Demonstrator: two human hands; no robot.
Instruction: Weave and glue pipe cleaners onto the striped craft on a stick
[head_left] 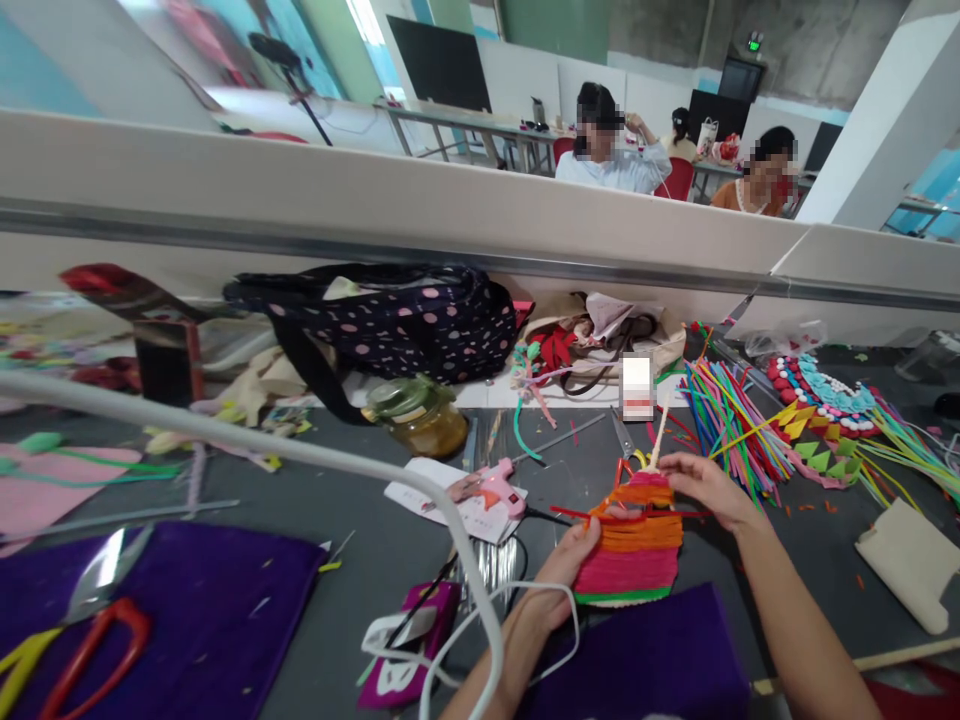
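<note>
A striped craft piece (630,565) of pink, orange and green pipe-cleaner rows is held up above the table, a pale stick (661,430) rising from its top. My left hand (574,560) grips its left edge, thumb on the front. My right hand (709,488) has its fingers closed at the upper right edge; exactly what the fingertips pinch is partly hidden. Across the front lies a loose red pipe cleaner (570,512). Just behind are scissors (624,440), and to the left a pink glue gun (499,488) rests on white paper.
A white cable (352,455) arches across the foreground. Pipe-cleaner bundles (735,430) lie right. Behind stand a glass jar (416,415), a dotted bag (397,325) and a low partition (300,190). Large scissors (97,640) lie on purple felt (225,610). People sit beyond the partition.
</note>
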